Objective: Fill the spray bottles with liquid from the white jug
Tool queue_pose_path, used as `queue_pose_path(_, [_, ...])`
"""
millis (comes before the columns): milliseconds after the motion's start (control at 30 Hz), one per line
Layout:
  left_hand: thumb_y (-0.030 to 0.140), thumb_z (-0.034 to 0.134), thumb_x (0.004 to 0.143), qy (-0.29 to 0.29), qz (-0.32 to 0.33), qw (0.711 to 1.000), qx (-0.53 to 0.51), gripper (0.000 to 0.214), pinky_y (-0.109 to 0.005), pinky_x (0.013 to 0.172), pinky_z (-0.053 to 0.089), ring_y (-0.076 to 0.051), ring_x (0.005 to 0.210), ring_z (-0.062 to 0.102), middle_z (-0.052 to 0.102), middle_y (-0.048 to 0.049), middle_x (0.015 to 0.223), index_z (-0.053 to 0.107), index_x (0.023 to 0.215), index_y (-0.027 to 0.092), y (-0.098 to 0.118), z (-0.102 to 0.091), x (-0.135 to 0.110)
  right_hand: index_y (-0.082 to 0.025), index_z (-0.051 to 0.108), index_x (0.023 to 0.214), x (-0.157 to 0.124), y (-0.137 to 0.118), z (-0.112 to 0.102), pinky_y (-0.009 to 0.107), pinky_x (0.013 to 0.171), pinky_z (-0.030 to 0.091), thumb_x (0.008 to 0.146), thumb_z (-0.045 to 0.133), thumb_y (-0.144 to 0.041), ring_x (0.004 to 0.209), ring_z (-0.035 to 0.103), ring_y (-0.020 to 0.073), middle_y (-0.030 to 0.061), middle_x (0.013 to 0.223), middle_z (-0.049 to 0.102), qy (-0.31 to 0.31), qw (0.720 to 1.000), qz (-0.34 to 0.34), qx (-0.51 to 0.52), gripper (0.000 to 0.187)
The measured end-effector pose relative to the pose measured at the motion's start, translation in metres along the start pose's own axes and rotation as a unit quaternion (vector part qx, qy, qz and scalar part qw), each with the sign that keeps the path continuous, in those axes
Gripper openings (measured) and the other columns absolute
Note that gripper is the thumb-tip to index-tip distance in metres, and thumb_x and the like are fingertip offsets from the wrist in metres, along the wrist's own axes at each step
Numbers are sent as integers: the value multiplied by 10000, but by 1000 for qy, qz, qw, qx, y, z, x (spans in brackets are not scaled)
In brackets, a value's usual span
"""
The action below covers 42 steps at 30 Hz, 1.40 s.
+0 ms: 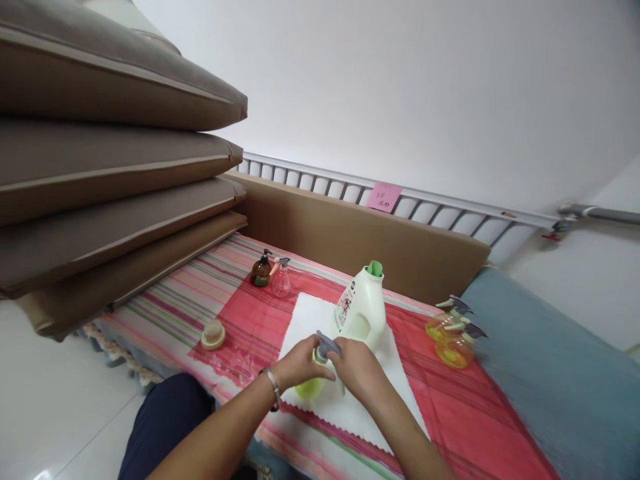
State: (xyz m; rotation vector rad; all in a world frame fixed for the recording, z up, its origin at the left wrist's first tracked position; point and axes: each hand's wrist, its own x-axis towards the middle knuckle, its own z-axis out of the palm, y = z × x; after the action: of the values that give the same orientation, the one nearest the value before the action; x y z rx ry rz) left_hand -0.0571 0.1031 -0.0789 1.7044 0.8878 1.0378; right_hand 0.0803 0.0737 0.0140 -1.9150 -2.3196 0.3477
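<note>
My left hand wraps round a small yellow-green spray bottle that stands on a white cloth. My right hand is closed over the bottle's grey spray head. Just behind my hands stands a white detergent jug with an open green spout. The jug's cap lies apart on the striped cover to the left.
A brown pump bottle and a clear pink spray bottle stand at the back left. Two orange spray bottles lie at the right. Stacked brown cushions overhang the left side. A cardboard wall backs the red striped cover.
</note>
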Motion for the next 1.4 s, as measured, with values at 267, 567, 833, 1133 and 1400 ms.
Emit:
queue_pose_path(267, [219,798,548,-22,-8,1000,-8,356,-287,816,432,-211,884,582,682,-11,901,676,881,178,2,-5,3,-169,664,842,0,-1,0,260,582,334,792,481,-225,788,652,224,109,837,722,-3,1000,0,-1,198])
queue_pose_path(567, [238,754,599,-54,-28,998,-25,190,-267,766,436,-177,789,584,677,15,770,690,763,166,4,-5,7,-163,656,836,-2,-2,0,264,581,328,791,484,-230,798,650,231,121,846,719,-3,1000,1,-8,191])
queue_pose_path(833, [240,775,573,-40,-42,998,-20,240,-279,757,443,-185,787,580,669,10,760,678,779,162,1,-3,6,-182,657,832,-1,-3,-1,262,591,334,784,489,-231,788,649,219,100,837,718,-2,1000,-3,-4,182])
queue_pose_path(1133, [199,755,585,-18,-45,999,-19,218,-292,812,438,-198,836,596,677,-14,806,670,780,148,-1,-7,6,-177,651,814,0,0,-1,260,574,331,780,486,-233,775,650,217,99,819,717,-2,1000,-2,-4,177])
queue_pose_path(1400, [317,778,593,-11,-45,999,-22,422,-301,855,420,-220,944,565,679,-27,955,666,970,164,-5,0,-1,-175,656,825,-3,-5,-2,261,603,345,796,493,-216,787,649,213,93,826,716,-7,1000,-8,-6,170])
